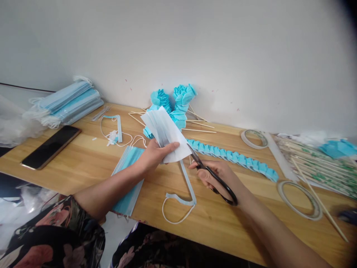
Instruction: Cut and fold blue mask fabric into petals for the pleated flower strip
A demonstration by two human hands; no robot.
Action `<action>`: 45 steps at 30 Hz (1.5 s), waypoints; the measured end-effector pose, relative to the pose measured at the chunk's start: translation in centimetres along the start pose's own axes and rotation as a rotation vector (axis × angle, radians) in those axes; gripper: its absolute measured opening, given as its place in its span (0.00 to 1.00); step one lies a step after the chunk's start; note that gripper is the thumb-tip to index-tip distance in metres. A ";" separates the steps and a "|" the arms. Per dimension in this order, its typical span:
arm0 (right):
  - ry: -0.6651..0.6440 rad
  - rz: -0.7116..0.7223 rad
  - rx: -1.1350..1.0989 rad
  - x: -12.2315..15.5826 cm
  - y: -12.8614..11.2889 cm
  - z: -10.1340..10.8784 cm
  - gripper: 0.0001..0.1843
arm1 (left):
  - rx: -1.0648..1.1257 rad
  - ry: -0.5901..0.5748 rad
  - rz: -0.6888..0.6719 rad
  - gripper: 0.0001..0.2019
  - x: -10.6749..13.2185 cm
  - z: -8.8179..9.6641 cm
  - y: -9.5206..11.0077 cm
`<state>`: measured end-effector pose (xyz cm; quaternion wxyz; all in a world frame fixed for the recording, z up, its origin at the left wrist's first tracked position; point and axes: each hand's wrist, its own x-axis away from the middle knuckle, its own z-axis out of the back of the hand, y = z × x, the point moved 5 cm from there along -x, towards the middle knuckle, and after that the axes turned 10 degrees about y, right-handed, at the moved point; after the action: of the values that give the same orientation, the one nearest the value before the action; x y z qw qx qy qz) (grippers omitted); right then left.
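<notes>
My left hand pinches a pleated face mask, white side up, above the wooden table. My right hand grips black-handled scissors whose blades meet the mask's right edge. A cut-off edge strip with its ear loop hangs from the mask down onto the table. Another blue mask lies flat under my left forearm.
A stack of masks and a black phone lie at the left. Blue folded flowers on sticks lean at the wall; a pleated blue strip runs right. Two tape rolls and packed wooden sticks sit right.
</notes>
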<state>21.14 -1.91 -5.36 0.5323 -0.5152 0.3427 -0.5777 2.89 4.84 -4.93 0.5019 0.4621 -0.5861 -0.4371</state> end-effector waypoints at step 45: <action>-0.572 0.443 0.262 1.6 -1.9 -1.5 0.25 | -1.355 0.696 -0.229 0.40 2.8 32.9 6.0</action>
<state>19.38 -3.29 -3.57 0.7797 -0.4966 0.2067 -0.3205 -30.55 4.83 -2.33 0.7824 0.2227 0.0527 -0.5792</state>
